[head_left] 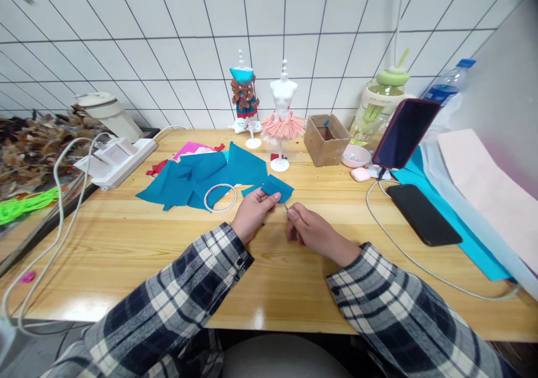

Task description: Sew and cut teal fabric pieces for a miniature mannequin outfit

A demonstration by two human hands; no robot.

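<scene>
My left hand (256, 209) pinches a small folded piece of teal fabric (278, 189) above the table. Close beside it, my right hand (309, 227) is closed on a thin metal tool (286, 206), whose tip reaches the lower edge of that piece; most of the tool is hidden in my fingers. Larger teal fabric (197, 176) lies crumpled to the left, with a white ring (205, 199) on top of it. Beyond my hands stands a small white dress form (284, 95) wearing a pink ruffled skirt (282, 126). Another dress form (244, 92) behind it wears teal and brown pieces.
A cardboard box (325, 145), a pink dish (356, 156) and a drink bottle (380, 106) stand at the back right. One phone (404, 134) is propped up; another dark phone (424, 214) lies flat near a cable. A power strip (121, 165) sits at left, fabric sheets (483, 243) at right.
</scene>
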